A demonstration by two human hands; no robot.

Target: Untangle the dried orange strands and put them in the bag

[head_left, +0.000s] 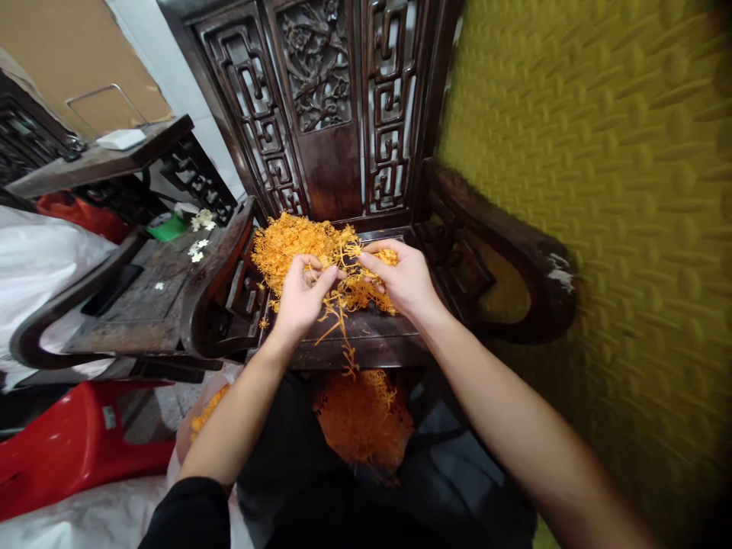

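A loose heap of orange, thin-stemmed plastic-looking sprigs (294, 244) lies on the seat of a dark carved wooden chair (389, 324). At the front of the heap my left hand (301, 296) is closed, thumb and forefinger pinching an orange sprig. My right hand (405, 280) is closed too, its thumb pressed against the fingers on another part of the orange sprigs. The two hands are a short way apart, with tangled orange stems (340, 305) between them and trailing over the seat edge. The fingertips are partly hidden among the orange pieces.
Below the seat, between the legs, hangs an orange mass of similar pieces (366, 419). The chair's armrest (515, 259) curves at the right. To the left are a second wooden chair (137, 297) with white flower pieces (198, 248), a red plastic stool (74, 442) and white bags (46, 259).
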